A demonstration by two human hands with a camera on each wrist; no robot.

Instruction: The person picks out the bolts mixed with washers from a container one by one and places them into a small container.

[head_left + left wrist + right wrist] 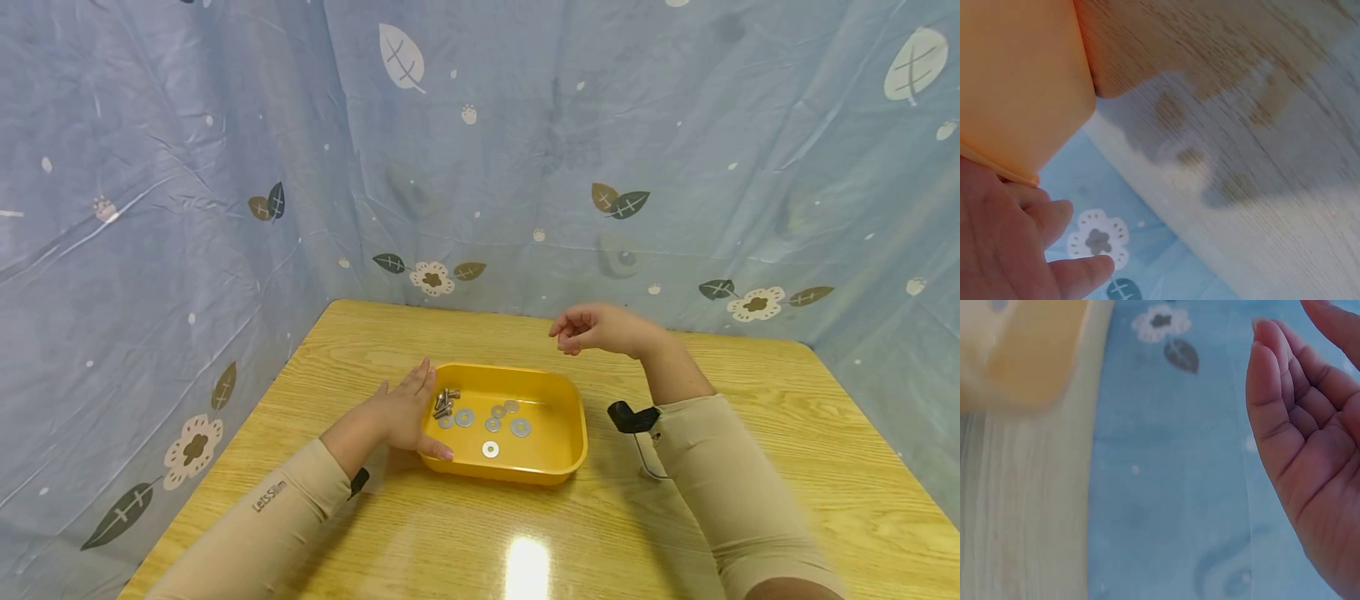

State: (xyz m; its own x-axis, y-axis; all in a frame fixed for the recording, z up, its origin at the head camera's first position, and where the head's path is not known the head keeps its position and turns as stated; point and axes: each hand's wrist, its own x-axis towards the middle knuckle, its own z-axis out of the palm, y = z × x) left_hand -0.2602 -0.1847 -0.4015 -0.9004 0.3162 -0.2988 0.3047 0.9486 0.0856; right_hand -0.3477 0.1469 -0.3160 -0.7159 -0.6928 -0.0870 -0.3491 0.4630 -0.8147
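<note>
A yellow plastic tray [525, 475] lies on the wooden table. Flat metal washers [465, 417] are spread over its floor, and several short bolts [442, 403] sit in a small heap at its left end. My left hand [405, 412] rests on the tray's left rim, fingers extended toward the far corner and thumb along the near edge. From the left wrist view, that hand's fingers [1054, 219] reach past the tray's outer wall [1016, 75]. Raised beyond the tray's far right corner, my right hand [596, 329] holds nothing, its fingers loosely bent, as its bare palm [1329, 469] shows.
The table [750, 467] reaches back to a blue patterned curtain [525, 167], which also hangs along the left and right. A black wrist device [632, 417] with a thin cable is strapped on the right sleeve. Glare [527, 567] shows at the table's near side.
</note>
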